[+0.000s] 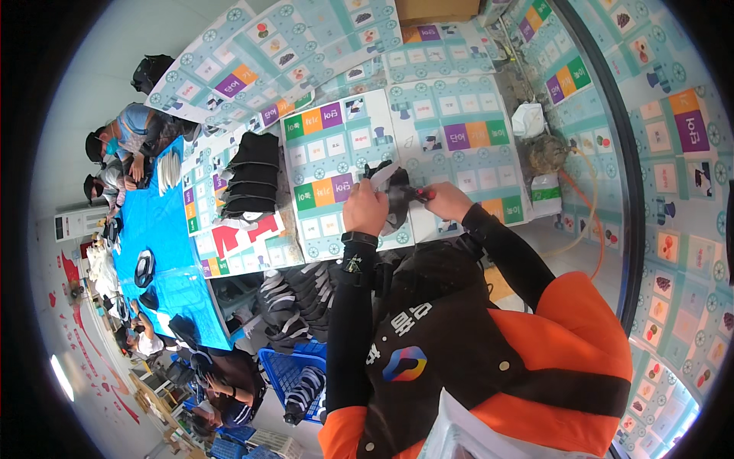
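Observation:
Both my hands are over a table (359,157) covered with printed sheets. My left hand (365,209) is closed on the near-left edge of a black and grey curved fabric piece (396,200), whose exact kind I cannot make out. Opposite it, my right hand (449,203) grips a small tool with a red and black handle (423,194). The tool's dark end meets the right side of the fabric piece; its tip is hidden against the dark material. To the left on the tabletop lies a stack of similar black pieces (252,180).
Below the table's near edge sit more black and grey pieces (298,302) and a blue basket (279,367). A blue-covered table (172,283) stands at left, with several people (126,141) along it. An orange hose (592,206) hangs at right, beside a white bag (527,120).

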`<control>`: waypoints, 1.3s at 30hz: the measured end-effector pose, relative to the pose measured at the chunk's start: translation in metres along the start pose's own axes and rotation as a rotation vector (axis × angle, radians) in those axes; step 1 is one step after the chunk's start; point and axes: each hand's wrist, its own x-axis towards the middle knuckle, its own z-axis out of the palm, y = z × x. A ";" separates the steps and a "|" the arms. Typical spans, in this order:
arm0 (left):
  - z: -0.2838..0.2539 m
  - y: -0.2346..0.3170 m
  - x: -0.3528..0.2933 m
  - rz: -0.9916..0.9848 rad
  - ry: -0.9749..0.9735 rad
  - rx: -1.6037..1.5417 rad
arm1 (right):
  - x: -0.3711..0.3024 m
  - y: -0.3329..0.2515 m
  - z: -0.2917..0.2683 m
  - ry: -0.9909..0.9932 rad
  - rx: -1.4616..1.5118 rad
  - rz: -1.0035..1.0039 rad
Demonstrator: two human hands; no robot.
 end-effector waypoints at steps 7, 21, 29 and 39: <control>0.006 -0.005 -0.002 0.010 0.018 -0.007 | -0.013 -0.023 -0.019 -0.139 0.010 0.101; 0.004 0.004 0.001 -0.011 0.023 -0.011 | -0.018 -0.013 -0.015 0.015 0.109 0.150; 0.005 0.003 0.004 0.005 0.035 -0.018 | -0.019 -0.019 -0.013 0.105 -0.035 -0.029; 0.005 0.005 0.004 0.007 0.019 0.026 | -0.023 -0.013 -0.017 0.143 -0.106 -0.045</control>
